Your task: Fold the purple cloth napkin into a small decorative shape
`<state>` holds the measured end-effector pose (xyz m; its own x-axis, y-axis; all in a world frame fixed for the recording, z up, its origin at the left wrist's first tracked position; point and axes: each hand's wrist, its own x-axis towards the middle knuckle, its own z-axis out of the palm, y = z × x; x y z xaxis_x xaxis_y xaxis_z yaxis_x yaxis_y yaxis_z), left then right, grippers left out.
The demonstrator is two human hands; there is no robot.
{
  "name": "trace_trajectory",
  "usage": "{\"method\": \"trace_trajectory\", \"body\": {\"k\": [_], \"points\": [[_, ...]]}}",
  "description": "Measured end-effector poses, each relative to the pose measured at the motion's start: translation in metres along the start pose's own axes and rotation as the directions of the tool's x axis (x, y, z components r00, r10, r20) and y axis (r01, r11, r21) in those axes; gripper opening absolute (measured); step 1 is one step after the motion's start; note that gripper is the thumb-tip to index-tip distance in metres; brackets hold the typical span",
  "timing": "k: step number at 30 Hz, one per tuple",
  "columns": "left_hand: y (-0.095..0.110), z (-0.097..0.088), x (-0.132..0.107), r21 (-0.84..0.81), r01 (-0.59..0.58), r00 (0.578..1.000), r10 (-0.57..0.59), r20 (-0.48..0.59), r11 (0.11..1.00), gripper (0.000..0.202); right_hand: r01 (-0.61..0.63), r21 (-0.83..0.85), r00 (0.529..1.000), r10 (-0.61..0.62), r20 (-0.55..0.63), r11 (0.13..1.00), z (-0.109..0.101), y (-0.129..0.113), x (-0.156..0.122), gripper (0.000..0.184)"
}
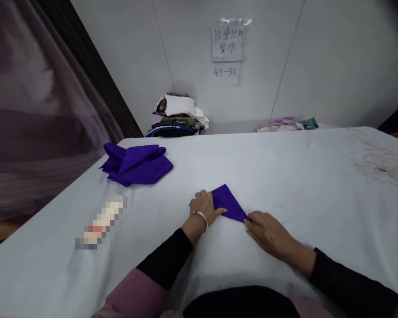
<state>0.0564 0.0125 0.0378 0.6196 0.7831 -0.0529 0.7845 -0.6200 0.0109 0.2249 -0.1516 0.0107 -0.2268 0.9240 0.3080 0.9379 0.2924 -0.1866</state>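
Note:
A small purple cloth [228, 202], folded into a narrow triangle, lies on the white table cover [285, 176] in front of me. My left hand [204, 206] rests on its left edge with curled fingers pressing the fabric down; a silver bracelet sits on that wrist. My right hand [264, 229] pinches the cloth's near right tip against the table. A loose pile of the same purple cloths [137, 163] lies at the far left of the table, away from both hands.
A blurred-out object [101, 222] lies on the table's left side. Against the wall stand a stack of folded fabrics [177, 115] and a lower heap of cloths [287, 124]. Paper signs [227, 39] hang above. A sheer curtain [36, 110] hangs at left.

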Motion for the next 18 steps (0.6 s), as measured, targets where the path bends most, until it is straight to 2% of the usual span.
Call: {"method": "trace_trajectory", "body": {"k": [3, 6, 8, 10, 12, 14, 18], "points": [[0.002, -0.003, 0.003, 0.015, -0.063, 0.998, 0.063, -0.017, 0.998, 0.058, -0.016, 0.009, 1.0, 0.016, 0.003, 1.0, -0.002, -0.001, 0.0, 0.023], [0.001, -0.006, 0.009, -0.016, -0.215, 0.976, 0.214, -0.05, 0.977, 0.047, -0.017, 0.005, 1.0, 0.017, 0.022, 1.0, -0.001, -0.002, 0.0, 0.023], [-0.002, -0.006, 0.014, -0.068, -0.384, 0.922, 0.379, -0.082, 0.921, 0.042, -0.019, 0.002, 1.0, 0.019, 0.023, 1.0, 0.0, -0.001, -0.001, 0.023], [-0.007, -0.002, 0.018, -0.121, -0.554, 0.832, 0.544, -0.106, 0.824, 0.042, -0.02, 0.001, 1.0, 0.02, 0.012, 1.0, 0.002, 0.0, -0.001, 0.023], [-0.012, 0.006, 0.019, -0.157, -0.658, 0.752, 0.651, -0.104, 0.736, 0.041, -0.016, -0.003, 1.0, 0.016, -0.005, 1.0, 0.003, 0.0, -0.001, 0.023], [-0.015, 0.014, 0.019, -0.187, -0.693, 0.718, 0.691, -0.087, 0.697, 0.042, -0.008, -0.01, 1.0, 0.007, -0.026, 1.0, 0.004, 0.0, -0.002, 0.023], [-0.016, 0.026, 0.016, -0.234, -0.679, 0.725, 0.685, -0.067, 0.696, 0.051, -0.013, -0.02, 1.0, 0.012, -0.028, 1.0, 0.004, 0.0, -0.001, 0.024]]}}
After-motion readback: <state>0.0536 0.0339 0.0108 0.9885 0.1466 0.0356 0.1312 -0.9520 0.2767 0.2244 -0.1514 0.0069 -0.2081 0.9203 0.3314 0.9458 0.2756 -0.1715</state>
